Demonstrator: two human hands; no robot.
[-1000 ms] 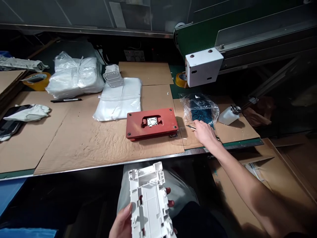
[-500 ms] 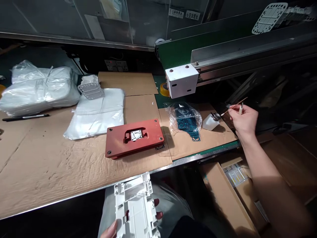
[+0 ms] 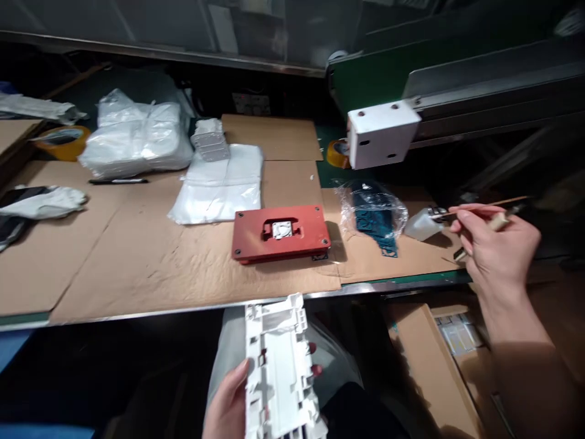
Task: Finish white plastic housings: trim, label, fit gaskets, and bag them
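Observation:
A long white plastic frame [image 3: 280,372] with clips and slots along its sides is gripped in my left hand [image 3: 228,399], below the table's front edge. The thumb lies along its left side, and fingertips show at the right. My right hand [image 3: 500,247] is closed at the right end of the table. Between its fingers is a thin wooden cotton swab [image 3: 496,203], along with a short cream-coloured stick [image 3: 499,221] whose kind I cannot make out. The swab's tip is close to the mouth of a small white bottle [image 3: 423,224].
A red fixture block [image 3: 281,235] holds a small white square part [image 3: 282,229]. Dark gaskets [image 3: 377,222] spill from a clear bag. White bags [image 3: 219,189], a marker [image 3: 119,181], tape [image 3: 64,142] and a glove [image 3: 43,202] lie leftward. The conveyor's white bracket [image 3: 384,134] juts over the table.
My view has swung left, bringing the glove and tape into sight. My right hand has turned, with the swab's tip now at the bottle's mouth. My left hand still holds the frame.

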